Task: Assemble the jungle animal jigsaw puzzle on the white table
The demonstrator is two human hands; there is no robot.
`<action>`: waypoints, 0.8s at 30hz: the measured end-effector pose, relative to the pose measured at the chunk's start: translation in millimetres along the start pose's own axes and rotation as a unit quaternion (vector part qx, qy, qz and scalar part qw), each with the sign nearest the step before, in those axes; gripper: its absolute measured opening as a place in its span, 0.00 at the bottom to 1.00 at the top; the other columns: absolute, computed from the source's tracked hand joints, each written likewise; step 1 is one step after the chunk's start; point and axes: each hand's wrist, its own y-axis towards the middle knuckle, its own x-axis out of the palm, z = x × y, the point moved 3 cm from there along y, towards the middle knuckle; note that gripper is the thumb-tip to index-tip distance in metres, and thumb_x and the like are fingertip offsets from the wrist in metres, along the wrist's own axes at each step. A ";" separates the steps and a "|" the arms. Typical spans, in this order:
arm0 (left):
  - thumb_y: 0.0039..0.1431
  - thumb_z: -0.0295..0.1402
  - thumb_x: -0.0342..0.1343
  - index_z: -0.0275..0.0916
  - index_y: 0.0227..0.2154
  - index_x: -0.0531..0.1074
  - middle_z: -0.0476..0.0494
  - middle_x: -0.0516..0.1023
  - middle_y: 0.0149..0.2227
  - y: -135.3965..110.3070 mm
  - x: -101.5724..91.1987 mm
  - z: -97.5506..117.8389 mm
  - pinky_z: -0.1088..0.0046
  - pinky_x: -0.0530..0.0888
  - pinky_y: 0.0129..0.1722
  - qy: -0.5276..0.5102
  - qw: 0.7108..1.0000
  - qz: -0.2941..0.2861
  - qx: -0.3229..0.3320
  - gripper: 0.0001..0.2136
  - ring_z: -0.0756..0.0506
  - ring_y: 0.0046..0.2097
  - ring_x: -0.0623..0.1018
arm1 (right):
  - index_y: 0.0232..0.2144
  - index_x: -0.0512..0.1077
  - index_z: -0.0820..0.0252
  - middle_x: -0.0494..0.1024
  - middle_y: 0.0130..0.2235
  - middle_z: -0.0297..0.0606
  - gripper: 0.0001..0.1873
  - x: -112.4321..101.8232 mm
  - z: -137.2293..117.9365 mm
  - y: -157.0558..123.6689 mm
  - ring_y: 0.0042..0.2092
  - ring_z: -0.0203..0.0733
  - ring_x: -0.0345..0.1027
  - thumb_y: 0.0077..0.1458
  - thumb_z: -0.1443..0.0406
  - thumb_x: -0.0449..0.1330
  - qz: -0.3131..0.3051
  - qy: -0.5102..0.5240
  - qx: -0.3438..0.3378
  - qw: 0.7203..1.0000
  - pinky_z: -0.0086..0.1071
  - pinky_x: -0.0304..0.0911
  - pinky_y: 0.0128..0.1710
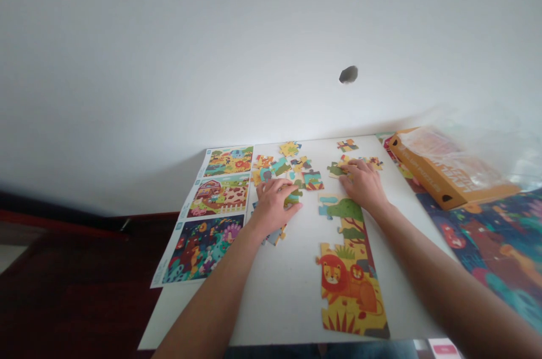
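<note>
My left hand point(274, 205) is over the loose puzzle pieces, thumb and index finger closed around a green puzzle piece point(293, 196). Farther right, my right hand point(365, 185) has its fingertips together on the edge of another green puzzle piece point(335, 169). Its fingers partly cover the pieces there. Below it lies a joined puzzle section point(351, 291) with two lions, a tree and yellow ground. A blue-and-red piece point(312, 180) and a yellow piece point(290, 148) lie beyond my left hand, among several others partly hidden by it.
A reference sheet point(182, 229) with three pictures lies along the white table's point(279, 302) left edge. At the right, an orange puzzle box point(427, 175) with clear plastic stands by a dark finished puzzle point(495, 240). A wall point(254, 54) with a hole rises behind. One piece point(347, 145) lies near it.
</note>
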 end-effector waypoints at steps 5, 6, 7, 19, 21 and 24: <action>0.57 0.39 0.64 0.45 0.49 0.75 0.44 0.78 0.52 1.1 0.6 -2.4 0.52 0.59 0.61 -0.036 0.999 -0.014 0.029 0.17 0.38 0.56 0.72 | 0.52 0.75 0.54 0.71 0.58 0.44 0.19 1.4 -8.1 -1.8 0.56 0.58 0.64 0.61 0.58 0.55 -0.021 0.012 -0.052 0.998 0.52 0.59 0.55; 0.58 0.39 0.63 0.45 0.50 0.75 0.44 0.79 0.50 1.4 0.3 -2.8 0.52 0.59 0.61 -0.043 0.998 -0.013 0.034 0.17 0.39 0.56 0.72 | 0.52 0.75 0.54 0.71 0.58 0.44 0.19 0.3 -10.1 -2.5 0.57 0.58 0.64 0.61 0.58 0.55 -0.018 0.016 -0.059 0.998 0.52 0.58 0.56; 0.59 0.38 0.61 0.44 0.50 0.75 0.44 0.80 0.49 1.6 -0.1 -3.2 0.52 0.59 0.61 -0.046 0.998 -0.012 0.037 0.16 0.39 0.56 0.72 | 0.52 0.75 0.54 0.70 0.60 0.44 0.19 -1.1 -13.0 -3.6 0.58 0.57 0.63 0.62 0.58 0.55 -0.015 0.023 -0.074 0.997 0.52 0.57 0.58; 0.68 0.45 0.47 0.45 0.63 0.64 0.42 0.54 0.70 -14.6 -6.3 12.5 0.34 0.46 0.65 0.162 0.983 -0.062 -0.065 0.24 0.30 0.71 0.47 | 0.63 0.64 0.48 0.60 0.68 0.41 0.26 5.3 -45.7 -21.1 0.69 0.62 0.47 0.66 0.51 0.50 -0.141 0.044 -0.219 0.964 0.66 0.43 0.63; 0.69 0.45 0.42 0.43 0.65 0.61 0.41 0.50 0.71 -20.7 -4.1 17.6 0.33 0.45 0.64 0.193 0.974 -0.059 -0.105 0.25 0.29 0.72 0.44 | 0.63 0.64 0.50 0.60 0.68 0.42 0.26 5.9 -43.0 -19.5 0.69 0.62 0.46 0.67 0.52 0.49 -0.138 0.036 -0.212 0.967 0.65 0.44 0.63; 0.69 0.46 0.41 0.44 0.68 0.54 0.39 0.46 0.72 -24.5 7.7 19.4 0.32 0.50 0.63 0.196 0.967 -0.095 -0.130 0.28 0.28 0.72 0.44 | 0.64 0.62 0.51 0.58 0.68 0.43 0.27 6.1 -42.0 -18.3 0.69 0.62 0.46 0.67 0.52 0.48 -0.137 0.028 -0.210 0.968 0.65 0.44 0.64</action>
